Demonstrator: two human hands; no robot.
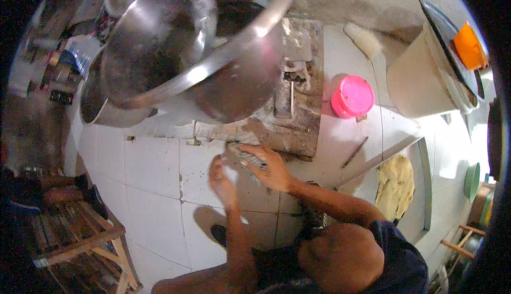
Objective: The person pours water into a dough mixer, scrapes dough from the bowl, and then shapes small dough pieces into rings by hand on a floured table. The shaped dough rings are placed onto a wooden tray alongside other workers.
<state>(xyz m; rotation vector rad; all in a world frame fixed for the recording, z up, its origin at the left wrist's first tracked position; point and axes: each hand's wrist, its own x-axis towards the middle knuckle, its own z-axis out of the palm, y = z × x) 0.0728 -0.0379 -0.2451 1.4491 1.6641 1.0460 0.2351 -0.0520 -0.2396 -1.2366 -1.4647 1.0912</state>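
My right hand (pixel 271 169) is closed around a small grey-and-white striped thing (pixel 253 160), perhaps a folded cloth or a brush; its kind is not clear. Just to the left, my left hand (pixel 223 185) is raised with its fingers apart, and nothing shows in it. Both hands are low over the white tiled floor (pixel 154 171), by the front edge of a worn, dirty board (pixel 303 139). Above them leans a large steel bowl (pixel 234 94), with a thick curved metal arm (pixel 202 17) inside it.
On the right are a pink lidded tub (pixel 353 97), a white bucket (pixel 420 75) with an orange scoop (pixel 470 47) on top, and a tray (pixel 427 187) bearing a yellowish cloth (pixel 395 187). A wooden slatted stool (pixel 80 241) stands lower left. My bare knee (pixel 346 256) is close below.
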